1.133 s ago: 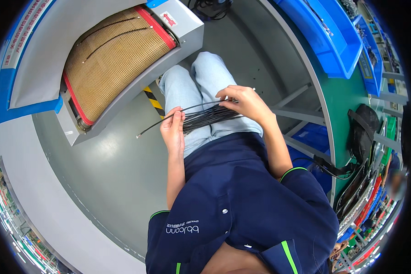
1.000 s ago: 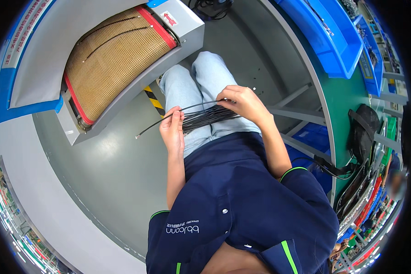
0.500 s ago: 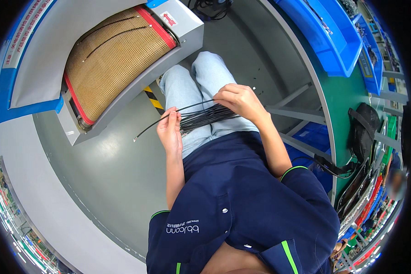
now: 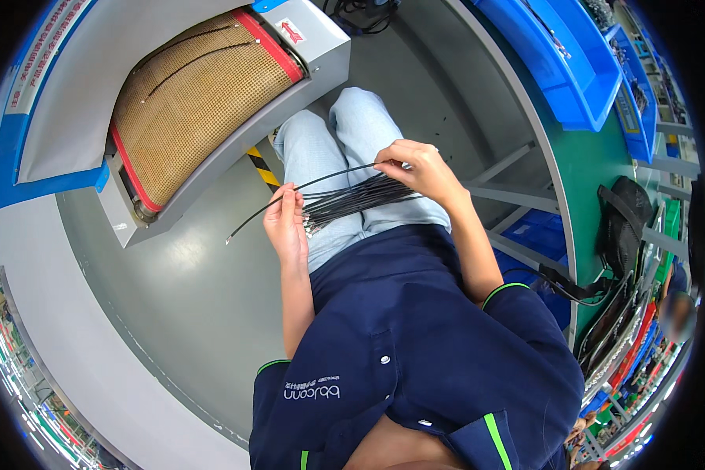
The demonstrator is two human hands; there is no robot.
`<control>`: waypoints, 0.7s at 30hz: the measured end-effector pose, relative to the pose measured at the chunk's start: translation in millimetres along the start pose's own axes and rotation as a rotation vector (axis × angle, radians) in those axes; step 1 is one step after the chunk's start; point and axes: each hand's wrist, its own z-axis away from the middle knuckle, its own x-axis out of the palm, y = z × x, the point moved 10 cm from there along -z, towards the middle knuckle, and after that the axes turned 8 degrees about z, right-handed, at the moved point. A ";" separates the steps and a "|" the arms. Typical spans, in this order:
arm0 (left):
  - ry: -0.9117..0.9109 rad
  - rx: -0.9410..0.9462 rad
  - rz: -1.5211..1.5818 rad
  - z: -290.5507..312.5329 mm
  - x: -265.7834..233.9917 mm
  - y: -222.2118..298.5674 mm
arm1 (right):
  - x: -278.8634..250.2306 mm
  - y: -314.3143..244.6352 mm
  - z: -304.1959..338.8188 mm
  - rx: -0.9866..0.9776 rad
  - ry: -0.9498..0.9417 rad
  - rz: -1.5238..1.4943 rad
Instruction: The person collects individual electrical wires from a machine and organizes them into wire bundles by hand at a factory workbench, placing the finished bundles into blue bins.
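Observation:
A single thin black cable [image 4: 333,174] is stretched between my hands, above my lap. My left hand [image 4: 287,223] pinches it near its left end, and a short length with a small pale tip sticks out beyond the fingers. Farther right, my right hand [image 4: 417,168] is closed on the same cable with thumb and fingertips. Below it, across my thighs, lies a bundle of similar black cables [image 4: 356,200], with small pale ends showing beside my left hand. My right hand hides the bundle's right end.
At the far left stands a machine with a brown mesh conveyor belt [image 4: 204,86] edged in red; a few black cables lie on it. Blue bins [image 4: 576,82] stand on a green bench [image 4: 583,153] at the right. A black mesh bag [image 4: 628,211] is beside the bench.
My hands have moved slightly apart, the left one a little left and the right one a little right. The cable between them shows a longer span.

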 end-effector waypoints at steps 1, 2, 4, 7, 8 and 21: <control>0.011 -0.005 -0.005 0.4 -0.6 -0.8 | -0.2 -1.4 0.0 -0.012 0.003 0.013; 0.011 -0.005 -0.005 0.7 -0.2 -1.0 | 0.0 -1.3 -0.1 -0.012 0.002 0.012; 0.026 -0.013 -0.012 1.1 -1.2 -2.1 | -1.2 -5.3 -0.3 -0.057 0.018 0.041; 0.025 -0.014 -0.011 0.8 -1.2 -2.5 | 2.0 -2.1 1.0 -0.064 0.014 0.042; 0.026 -0.014 -0.012 0.7 -1.8 -2.5 | 2.6 -1.8 0.9 -0.065 0.013 0.040; 0.005 -0.012 -0.006 -1.9 -2.5 -2.5 | 10.0 4.2 -0.6 -0.039 -0.063 0.041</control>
